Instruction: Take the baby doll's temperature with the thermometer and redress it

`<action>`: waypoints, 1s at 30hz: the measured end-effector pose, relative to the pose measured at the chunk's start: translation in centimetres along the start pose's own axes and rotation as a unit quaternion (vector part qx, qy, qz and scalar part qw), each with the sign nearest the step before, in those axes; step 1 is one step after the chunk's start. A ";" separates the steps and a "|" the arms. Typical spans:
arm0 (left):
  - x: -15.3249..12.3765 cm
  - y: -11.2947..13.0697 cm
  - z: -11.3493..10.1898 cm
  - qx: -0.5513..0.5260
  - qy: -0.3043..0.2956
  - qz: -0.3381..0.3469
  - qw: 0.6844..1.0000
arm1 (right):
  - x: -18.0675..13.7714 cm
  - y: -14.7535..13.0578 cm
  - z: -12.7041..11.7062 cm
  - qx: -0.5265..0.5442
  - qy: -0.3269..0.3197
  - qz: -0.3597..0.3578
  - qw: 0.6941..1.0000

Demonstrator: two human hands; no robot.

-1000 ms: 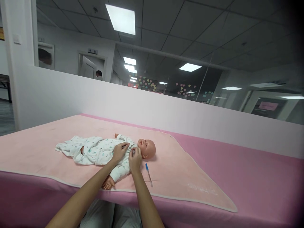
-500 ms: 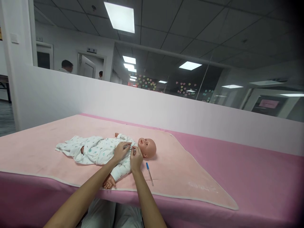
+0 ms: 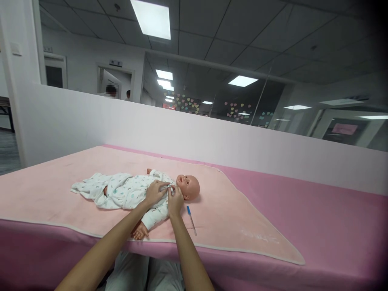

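A baby doll [image 3: 188, 187] lies on its back, its head to the right, dressed in a white patterned garment [image 3: 121, 190]. My left hand [image 3: 155, 193] rests on the chest, its thumb and fingers pinching the cloth near the neckline. Close beside it, under the doll's chin, my right hand [image 3: 176, 201] is closed in a pinch on the same neckline. The fastening between my fingertips is too small to make out. Right of my right wrist lies a thin clear stick with a blue end [image 3: 191, 220], perhaps a thermometer or a pen.
A peach blanket [image 3: 230, 220] covers much of the pink padded table [image 3: 327, 226]. Behind it runs a low white wall [image 3: 212, 137] with glass above. Two people's heads show beyond the glass, one of them a blurred head [image 3: 111, 91].
My fingers have shifted slightly at the neckline, with a bit more white cloth showing between them. Beyond the glass, one person has moved to the right. The doll stays in place.
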State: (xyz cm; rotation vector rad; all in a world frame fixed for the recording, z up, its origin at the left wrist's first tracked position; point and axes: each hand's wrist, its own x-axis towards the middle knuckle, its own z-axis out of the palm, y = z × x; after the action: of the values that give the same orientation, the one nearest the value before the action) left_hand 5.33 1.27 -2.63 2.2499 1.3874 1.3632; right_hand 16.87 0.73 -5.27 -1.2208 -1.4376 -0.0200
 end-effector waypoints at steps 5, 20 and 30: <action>0.2 -0.5 0.6 0.010 0.017 -0.008 1.000 | -0.2 -0.1 -0.3 0.002 -0.008 -0.012 1.000; 0.6 -0.4 0.4 0.008 0.001 -0.033 0.999 | 0.0 0.3 0.4 0.003 -0.016 0.003 1.000; 0.9 -1.1 0.3 -0.047 -0.020 -0.026 0.998 | -0.1 0.2 0.2 0.011 -0.005 -0.003 1.000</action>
State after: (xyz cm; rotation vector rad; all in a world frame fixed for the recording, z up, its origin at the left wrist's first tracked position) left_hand 4.96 2.64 -2.87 2.1552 1.3308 1.3308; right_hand 16.88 0.87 -5.57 -1.2004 -1.4473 -0.0018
